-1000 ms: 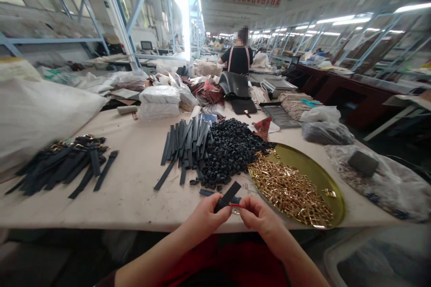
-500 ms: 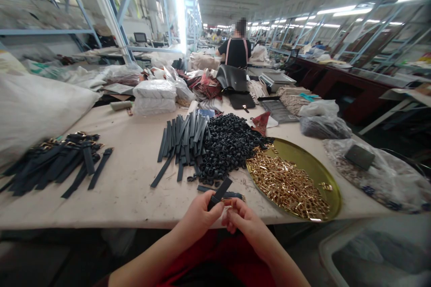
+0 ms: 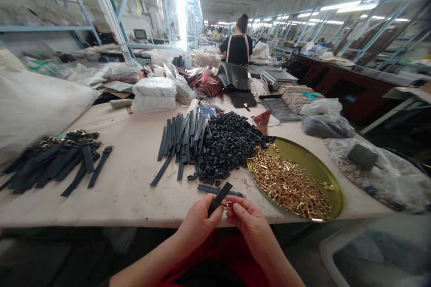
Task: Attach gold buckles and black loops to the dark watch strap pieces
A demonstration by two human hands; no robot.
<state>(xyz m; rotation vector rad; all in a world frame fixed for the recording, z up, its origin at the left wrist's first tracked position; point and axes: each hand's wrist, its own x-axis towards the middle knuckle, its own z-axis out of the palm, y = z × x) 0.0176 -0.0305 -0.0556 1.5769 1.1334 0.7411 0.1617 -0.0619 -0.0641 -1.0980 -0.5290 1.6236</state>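
Note:
Between thumb and fingers, my left hand [image 3: 201,216] grips a dark strap [image 3: 222,193] that slants up to the right. My right hand [image 3: 247,216] pinches a small gold buckle [image 3: 227,205] against the strap's near end; how the two join is partly hidden by fingers. Just beyond my hands, another dark strap [image 3: 207,189] lies flat on the table. Farther off are a bundle of plain dark straps [image 3: 182,136] and a heap of small dark loops [image 3: 229,143]. Gold buckles [image 3: 289,184] fill much of a round gold tray [image 3: 311,154] to the right.
Straps with buckles [image 3: 63,161] are piled at the table's left. A clear plastic bag [image 3: 387,175] lies right of the tray, with a bin [image 3: 377,251] below. Wrapped white packets [image 3: 155,96] and a black bag [image 3: 234,78] stand behind. A person [image 3: 237,49] is farther back.
My right hand has shifted slightly and its fingers have straightened around the buckle, which now shows more plainly at the strap's end. My left hand keeps its grip.

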